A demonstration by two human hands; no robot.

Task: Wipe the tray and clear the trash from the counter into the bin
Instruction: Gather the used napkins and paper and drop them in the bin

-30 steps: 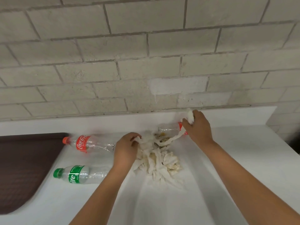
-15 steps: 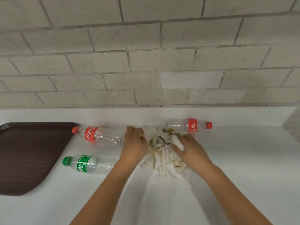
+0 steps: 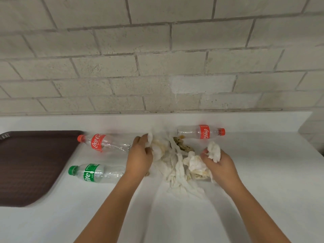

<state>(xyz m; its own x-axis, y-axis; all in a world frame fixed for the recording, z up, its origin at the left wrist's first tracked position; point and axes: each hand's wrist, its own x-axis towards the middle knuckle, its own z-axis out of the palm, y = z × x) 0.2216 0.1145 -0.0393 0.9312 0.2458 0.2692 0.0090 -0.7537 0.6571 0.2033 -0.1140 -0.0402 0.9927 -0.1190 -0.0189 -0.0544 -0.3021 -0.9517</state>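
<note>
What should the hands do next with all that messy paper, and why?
Probably draw both hands together to bunch the napkins into one wad. The left hand grips paper at one side, the right hand holds a crumpled piece at the other, and loose napkins and food scraps lie spread between them on the counter.

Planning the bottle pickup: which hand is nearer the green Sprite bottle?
Left. The left hand is just beside the Sprite bottle; the right hand is beyond the tissue pile.
</note>
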